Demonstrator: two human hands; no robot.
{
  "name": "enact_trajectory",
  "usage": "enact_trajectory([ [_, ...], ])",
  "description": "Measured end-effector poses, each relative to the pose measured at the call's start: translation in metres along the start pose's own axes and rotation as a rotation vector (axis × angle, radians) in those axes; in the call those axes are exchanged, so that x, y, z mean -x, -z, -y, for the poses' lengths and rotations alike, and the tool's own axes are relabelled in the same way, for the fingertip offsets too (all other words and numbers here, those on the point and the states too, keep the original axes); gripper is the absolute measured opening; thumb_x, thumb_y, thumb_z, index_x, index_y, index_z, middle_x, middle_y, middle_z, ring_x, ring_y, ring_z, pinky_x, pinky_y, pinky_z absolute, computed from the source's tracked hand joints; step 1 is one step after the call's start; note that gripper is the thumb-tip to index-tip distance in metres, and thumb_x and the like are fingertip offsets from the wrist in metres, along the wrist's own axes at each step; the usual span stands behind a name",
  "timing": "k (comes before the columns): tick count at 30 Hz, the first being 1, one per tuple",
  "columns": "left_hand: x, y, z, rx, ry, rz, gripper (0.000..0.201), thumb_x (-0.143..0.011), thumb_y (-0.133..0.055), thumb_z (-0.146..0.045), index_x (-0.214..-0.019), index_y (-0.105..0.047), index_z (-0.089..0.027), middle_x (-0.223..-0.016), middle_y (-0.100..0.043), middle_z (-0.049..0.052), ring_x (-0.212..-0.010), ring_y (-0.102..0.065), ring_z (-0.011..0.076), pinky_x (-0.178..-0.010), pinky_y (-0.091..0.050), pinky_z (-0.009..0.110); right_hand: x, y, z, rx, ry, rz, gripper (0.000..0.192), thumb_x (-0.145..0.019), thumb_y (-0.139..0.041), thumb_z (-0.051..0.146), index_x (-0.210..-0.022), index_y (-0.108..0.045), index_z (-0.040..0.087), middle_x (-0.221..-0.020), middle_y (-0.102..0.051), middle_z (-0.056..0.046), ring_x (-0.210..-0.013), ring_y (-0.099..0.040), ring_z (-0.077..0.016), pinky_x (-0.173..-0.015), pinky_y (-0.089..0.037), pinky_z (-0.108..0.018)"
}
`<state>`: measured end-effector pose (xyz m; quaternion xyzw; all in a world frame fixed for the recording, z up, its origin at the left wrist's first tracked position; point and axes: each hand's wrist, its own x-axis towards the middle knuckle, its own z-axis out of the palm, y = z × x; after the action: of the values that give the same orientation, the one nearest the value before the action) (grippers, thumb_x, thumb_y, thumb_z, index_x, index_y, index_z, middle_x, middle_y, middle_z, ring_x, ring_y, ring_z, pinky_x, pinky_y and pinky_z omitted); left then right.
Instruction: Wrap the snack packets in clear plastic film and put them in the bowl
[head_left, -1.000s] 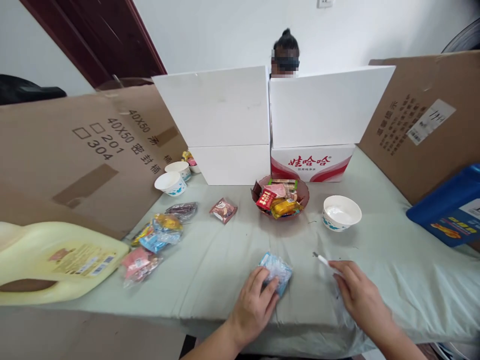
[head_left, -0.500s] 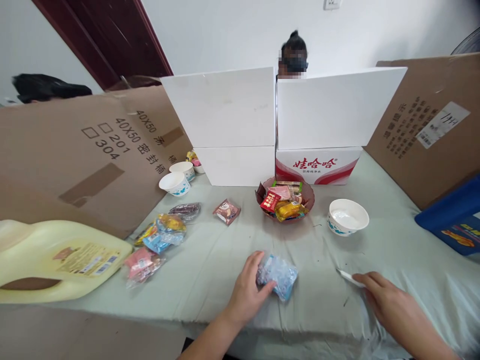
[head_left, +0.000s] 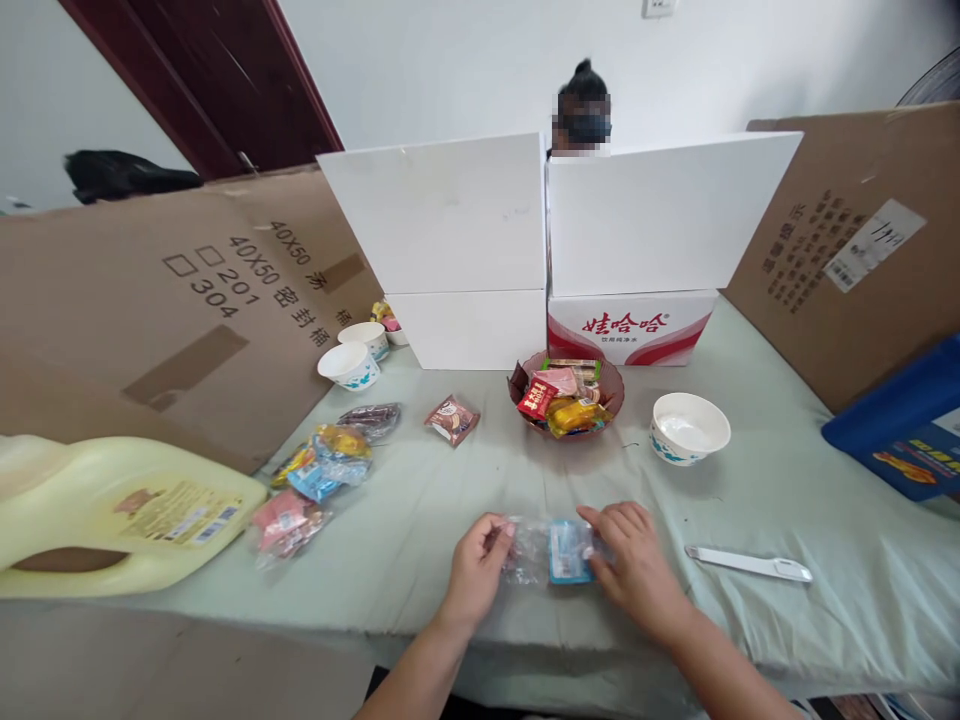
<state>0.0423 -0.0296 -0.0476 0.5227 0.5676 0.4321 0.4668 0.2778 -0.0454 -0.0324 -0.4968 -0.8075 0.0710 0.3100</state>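
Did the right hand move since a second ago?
Yes. The right hand let go of the white tool, which now lies on the cloth, and moved left to the packet, now below the snack bowl.

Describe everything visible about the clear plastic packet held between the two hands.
The clear crinkled plastic packet with a blue label lies flat and crosswise near the front edge of the pale green table cloth. Its left half looks see-through and wrinkled; its right half shows a blue and white printed panel. The left hand pinches its left end, and the right hand grips its right end, fingers over the top edge. What is inside cannot be made out.
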Motion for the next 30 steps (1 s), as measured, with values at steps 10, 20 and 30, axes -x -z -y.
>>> enact_trajectory([
  [10,0.021,0.015,-0.024,-0.446,-0.879,0.036,0.013,-0.084,-0.05,-0.01,-0.085,-0.058,-0.021,-0.073,-0.062,0.002,-0.067,-0.059,0.0146,-0.065,-0.05,0.026,0.053,0.048,-0.03,0.052,-0.306,-0.417,0.021,-0.091,-0.05,0.032,-0.108,-0.057,0.022,-0.101,-0.062,-0.009,-0.096,-0.06,-0.0243,-0.085,-0.048,-0.04],
  [20,-0.02,-0.01,-0.028,-1.003,-0.653,0.188,0.032,-0.087,-0.062,-0.031,-0.116,-0.061,-0.019,-0.132,-0.057,0.014,-0.134,-0.04,0.0358,-0.105,-0.033,0.065,-0.005,0.004,-0.01,0.067,-0.035,0.073,0.031,-0.095,-0.046,0.03,-0.122,-0.055,0.017,-0.113,-0.065,-0.013,-0.106,-0.059,-0.0247,-0.089,-0.046,-0.042],
  [30,0.035,0.014,-0.041,-0.841,-0.835,0.322,0.02,-0.09,-0.06,-0.033,-0.104,-0.066,-0.021,-0.109,-0.068,0.009,-0.101,-0.063,0.0245,-0.087,-0.054,0.04,0.035,0.055,0.02,0.029,0.095,0.344,0.011,-0.09,-0.058,0.028,-0.08,-0.061,0.023,-0.08,-0.062,-0.001,-0.082,-0.055,-0.0203,-0.083,-0.038,-0.038],
])
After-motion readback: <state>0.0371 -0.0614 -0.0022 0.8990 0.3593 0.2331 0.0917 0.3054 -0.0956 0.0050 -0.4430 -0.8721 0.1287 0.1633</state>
